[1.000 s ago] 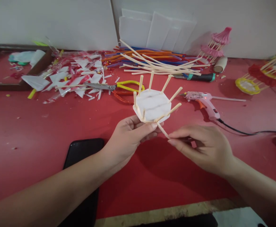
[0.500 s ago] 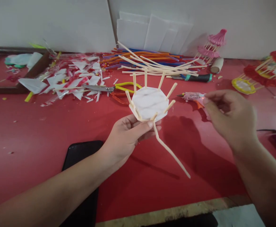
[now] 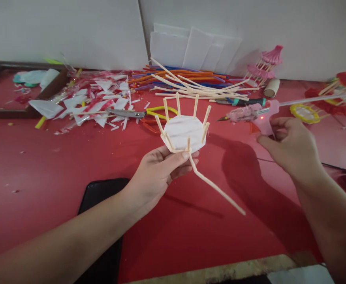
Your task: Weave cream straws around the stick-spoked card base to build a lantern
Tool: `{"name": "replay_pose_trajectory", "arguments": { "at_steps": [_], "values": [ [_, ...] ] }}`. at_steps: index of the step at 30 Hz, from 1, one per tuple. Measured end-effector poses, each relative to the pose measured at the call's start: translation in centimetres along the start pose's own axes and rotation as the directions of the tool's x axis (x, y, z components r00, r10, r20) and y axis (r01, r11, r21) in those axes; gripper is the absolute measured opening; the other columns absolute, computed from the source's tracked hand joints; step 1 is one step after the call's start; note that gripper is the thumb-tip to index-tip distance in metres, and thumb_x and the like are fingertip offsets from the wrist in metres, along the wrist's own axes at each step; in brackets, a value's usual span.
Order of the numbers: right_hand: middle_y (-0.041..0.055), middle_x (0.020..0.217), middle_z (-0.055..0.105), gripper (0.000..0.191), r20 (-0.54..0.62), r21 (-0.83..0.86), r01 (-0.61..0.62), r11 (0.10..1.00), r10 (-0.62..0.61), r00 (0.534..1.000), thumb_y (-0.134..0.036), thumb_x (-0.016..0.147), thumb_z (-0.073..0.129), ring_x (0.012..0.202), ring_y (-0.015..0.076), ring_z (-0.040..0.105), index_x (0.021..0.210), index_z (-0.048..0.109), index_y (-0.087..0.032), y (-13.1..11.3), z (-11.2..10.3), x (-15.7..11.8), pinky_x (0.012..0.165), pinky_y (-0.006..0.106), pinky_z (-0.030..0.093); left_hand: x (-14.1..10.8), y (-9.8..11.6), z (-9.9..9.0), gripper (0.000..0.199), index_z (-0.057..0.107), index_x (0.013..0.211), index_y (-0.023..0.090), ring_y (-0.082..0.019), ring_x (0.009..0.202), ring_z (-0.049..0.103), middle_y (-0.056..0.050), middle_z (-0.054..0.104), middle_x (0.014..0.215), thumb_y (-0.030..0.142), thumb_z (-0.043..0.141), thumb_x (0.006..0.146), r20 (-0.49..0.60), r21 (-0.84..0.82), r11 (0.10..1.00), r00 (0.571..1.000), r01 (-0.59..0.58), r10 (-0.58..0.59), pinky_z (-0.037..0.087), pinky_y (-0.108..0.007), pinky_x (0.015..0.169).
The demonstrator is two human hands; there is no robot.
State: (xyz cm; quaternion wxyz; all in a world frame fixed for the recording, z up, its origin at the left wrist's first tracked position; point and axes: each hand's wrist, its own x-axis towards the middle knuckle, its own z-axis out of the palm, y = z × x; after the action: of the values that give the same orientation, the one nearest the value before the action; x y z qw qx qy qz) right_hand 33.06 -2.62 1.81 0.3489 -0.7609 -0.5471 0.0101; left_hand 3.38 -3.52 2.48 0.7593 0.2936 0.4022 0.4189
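My left hand (image 3: 164, 167) is closed on the near edge of a white paper octagon (image 3: 183, 132), thumb on top and fingers beneath. Short cream sticks (image 3: 178, 104) stand up around its rim. From the edge by my thumb, a long cream strand (image 3: 217, 189) hangs out toward the lower right, bent near its top. My right hand (image 3: 291, 146) is closed around the handle of a pink hot glue gun (image 3: 263, 118). A red light glows on the gun, its nozzle points left toward the octagon, and a clear glue stick (image 3: 312, 99) sticks out behind.
Yellow-and-orange-handled scissors (image 3: 131, 113) lie behind the octagon, near paper and plastic scraps (image 3: 102, 96). Cream and coloured sticks (image 3: 202, 85) are piled at the wall. A black phone-like slab (image 3: 102, 197) lies under my left forearm. Pink tiered model (image 3: 264, 65) stands back right.
My right hand has shifted from above the glue gun to its handle and gripped it, and the gun is slightly raised. My left hand keeps the octagon, now tilted a little differently.
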Motion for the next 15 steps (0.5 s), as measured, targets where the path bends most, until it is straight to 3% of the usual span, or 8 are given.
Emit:
{"name": "replay_pose_trajectory", "arguments": {
  "at_steps": [2, 3, 9, 12, 15],
  "values": [
    [-0.0024, 0.063, 0.057, 0.035, 0.062, 0.142, -0.187, 0.972, 0.180, 0.982, -0.019, 0.058, 0.076, 0.051, 0.0127, 0.050, 0.089, 0.059, -0.019, -1.5, -0.2, -0.5, 0.048, 0.026, 0.034, 0.0, 0.0, 0.0, 0.005, 0.079, 0.080, 0.018, -0.010, 0.072, 0.070, -0.004, 0.079, 0.083, 0.020, 0.080, 0.075, -0.008, -0.008, 1.000, 1.000, 0.001, -0.001, 0.057, -0.016, 0.068],
    [-0.0044, 0.061, 0.056, 0.035, 0.092, 0.218, -0.224, 0.950, 0.208, 0.974, -0.017, 0.057, 0.076, 0.050, 0.0113, 0.048, 0.087, 0.057, -0.020, -2.2, -0.2, -0.9, 0.046, 0.025, 0.033, 0.0, 0.0, 0.0, 0.005, 0.079, 0.080, 0.018, -0.010, 0.071, 0.070, -0.004, 0.079, 0.082, 0.019, 0.080, 0.075, -0.011, -0.011, 1.000, 1.000, 0.001, -0.001, 0.057, -0.016, 0.068],
    [-0.0037, 0.059, 0.056, 0.011, 0.085, 0.250, -0.095, 0.964, 0.076, 0.993, -0.020, 0.069, 0.073, 0.049, 0.0074, 0.044, 0.072, 0.064, -0.017, -3.0, -0.3, -2.3, 0.041, 0.020, 0.030, 0.1, -0.1, -0.2, 0.005, 0.079, 0.085, 0.018, -0.008, 0.073, 0.069, -0.003, 0.078, 0.082, 0.020, 0.077, 0.080, -0.020, -0.037, 0.999, 1.000, -0.010, 0.009, 0.057, -0.014, 0.070],
    [-0.0005, 0.065, 0.063, 0.015, 0.137, 0.342, -0.118, 0.932, 0.075, 0.988, -0.026, 0.071, 0.076, 0.057, 0.0130, 0.061, 0.075, 0.065, -0.017, -2.2, 0.0, -2.3, 0.049, 0.023, 0.045, 0.1, -0.1, -0.1, 0.004, 0.079, 0.084, 0.017, -0.008, 0.073, 0.069, -0.003, 0.078, 0.082, 0.018, 0.076, 0.081, -0.037, -0.058, 0.998, 0.999, -0.003, 0.001, 0.057, -0.014, 0.070],
    [0.0021, 0.074, 0.068, 0.013, 0.180, 0.410, -0.032, 0.912, -0.046, 0.983, -0.029, 0.077, 0.072, 0.071, 0.0188, 0.070, 0.078, 0.066, -0.017, -1.6, 0.4, -2.4, 0.064, 0.029, 0.056, 0.1, -0.1, 0.0, 0.002, 0.078, 0.081, 0.018, -0.009, 0.073, 0.070, -0.002, 0.078, 0.080, 0.018, 0.076, 0.080, -0.052, -0.066, 0.998, 0.999, -0.006, 0.002, 0.057, -0.015, 0.070]
  ]
}}
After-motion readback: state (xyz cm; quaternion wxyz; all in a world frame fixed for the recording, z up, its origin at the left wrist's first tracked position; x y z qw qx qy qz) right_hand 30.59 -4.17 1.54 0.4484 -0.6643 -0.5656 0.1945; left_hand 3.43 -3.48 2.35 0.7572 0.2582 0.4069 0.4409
